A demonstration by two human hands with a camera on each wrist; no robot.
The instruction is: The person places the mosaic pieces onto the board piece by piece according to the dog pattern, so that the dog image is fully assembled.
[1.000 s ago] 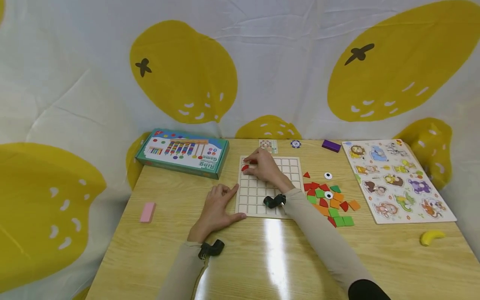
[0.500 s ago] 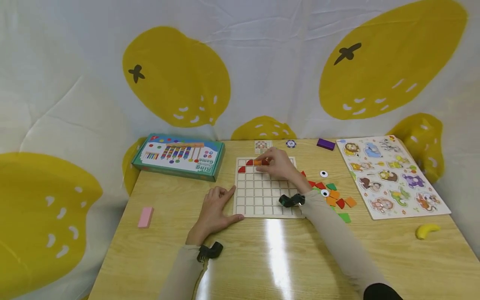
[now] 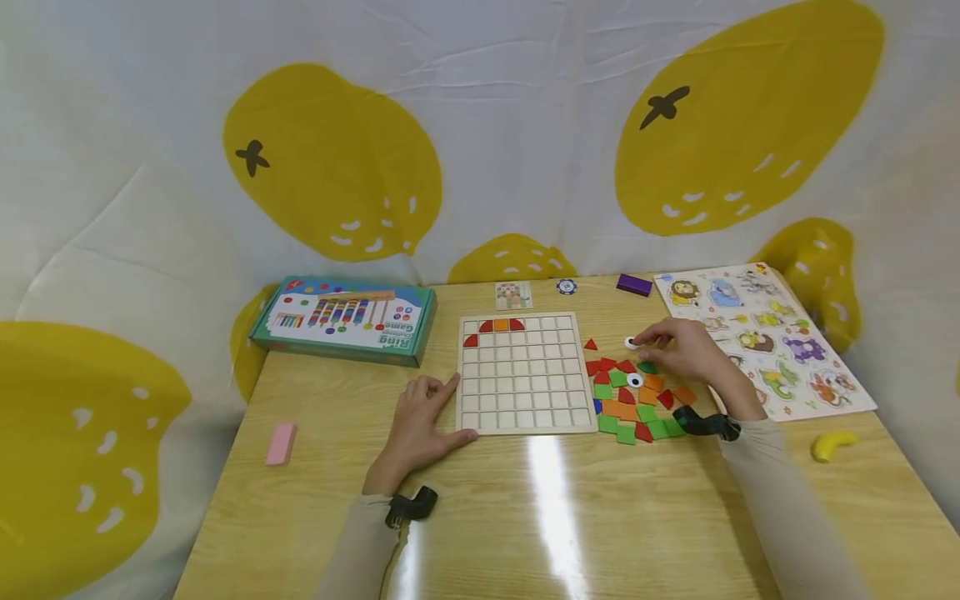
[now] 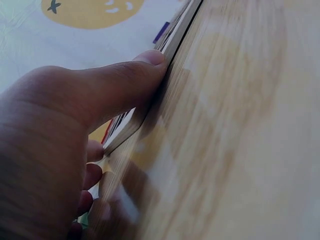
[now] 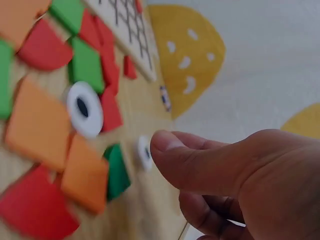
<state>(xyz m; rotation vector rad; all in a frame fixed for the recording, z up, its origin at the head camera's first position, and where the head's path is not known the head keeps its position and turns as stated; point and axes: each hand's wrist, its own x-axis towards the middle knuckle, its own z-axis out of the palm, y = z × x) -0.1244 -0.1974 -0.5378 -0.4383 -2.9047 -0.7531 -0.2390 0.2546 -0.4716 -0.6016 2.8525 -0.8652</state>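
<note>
My left hand [image 3: 417,427] rests at the near left corner of a wooden grid board [image 3: 525,377]. Its straight thumb lies along the board's front edge, and the forefinger touches the left side. Red quarter-round tiles [image 3: 471,341] and an orange square [image 3: 501,326] sit in the board's upper left cells. Over on the right, my right hand [image 3: 682,350] reaches to a white eye disc [image 3: 630,342], thumb and forefinger at its side. In the right wrist view the thumb partly hides that disc [image 5: 144,153]; contact is unclear. Another eye disc [image 3: 634,380] lies among the loose tiles.
Several green, orange and red tiles [image 3: 627,410] lie right of the board. A picture card [image 3: 513,295], poker chip [image 3: 566,287] and purple block [image 3: 634,285] line the back. Around them are a game box [image 3: 345,321], animal puzzle [image 3: 765,342], pink block [image 3: 281,444] and toy banana [image 3: 832,445].
My right hand has left the board's top rows and moved right to the eye disc. Red and orange tiles now show uncovered in those rows. The left hand has stayed at the corner.
</note>
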